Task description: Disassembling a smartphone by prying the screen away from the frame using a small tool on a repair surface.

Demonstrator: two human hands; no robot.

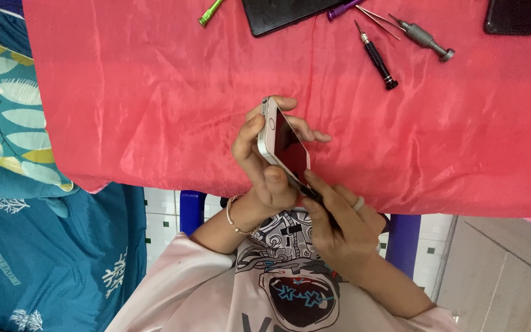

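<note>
Your left hand (pixel 264 166) wraps around a slim silver phone with a dark screen (pixel 283 144). Your fingers are curled tight on its edge, and you hold it tilted up over the near side of the shiny red cloth (pixel 155 98). Your right hand (pixel 339 224) is closed on the phone's lower end, with a pale ring on one finger. Far up on the cloth lie a black screwdriver (pixel 376 56), a grey metal screwdriver (pixel 422 37), a green tool (pixel 210 12) and a flat black slab (pixel 287 13), all well apart from your hands.
</note>
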